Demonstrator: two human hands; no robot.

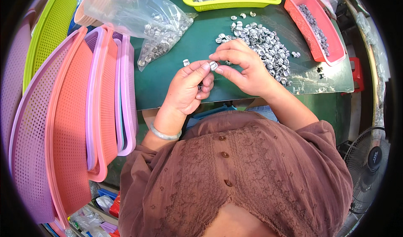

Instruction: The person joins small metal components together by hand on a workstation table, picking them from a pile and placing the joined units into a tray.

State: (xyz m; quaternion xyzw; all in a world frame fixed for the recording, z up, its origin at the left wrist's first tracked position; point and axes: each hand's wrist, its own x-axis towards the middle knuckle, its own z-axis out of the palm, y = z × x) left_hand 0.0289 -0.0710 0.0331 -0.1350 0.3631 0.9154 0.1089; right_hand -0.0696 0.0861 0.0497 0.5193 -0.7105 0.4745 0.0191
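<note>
A small silvery metal piece [213, 65] is pinched where my two hands meet, above the table's near edge. My left hand [189, 83] is closed, its thumb and forefinger at the piece, with more small metal pieces partly showing under its curled fingers. From the other side, the thumb and forefinger of my right hand [243, 67] grip the same piece. Just beyond my right hand spreads a heap of like metal pieces [262, 41]. One loose metal piece [186, 62] lies beside my left hand.
A clear plastic bag [161, 37] of metal pieces lies at the back left, near stacked pink and purple baskets [71, 123]. A yellow-green basket [235, 3] stands at the back of the green table [155, 83]. At right are a pink basket [308, 37] with grey pieces and a fan [369, 165].
</note>
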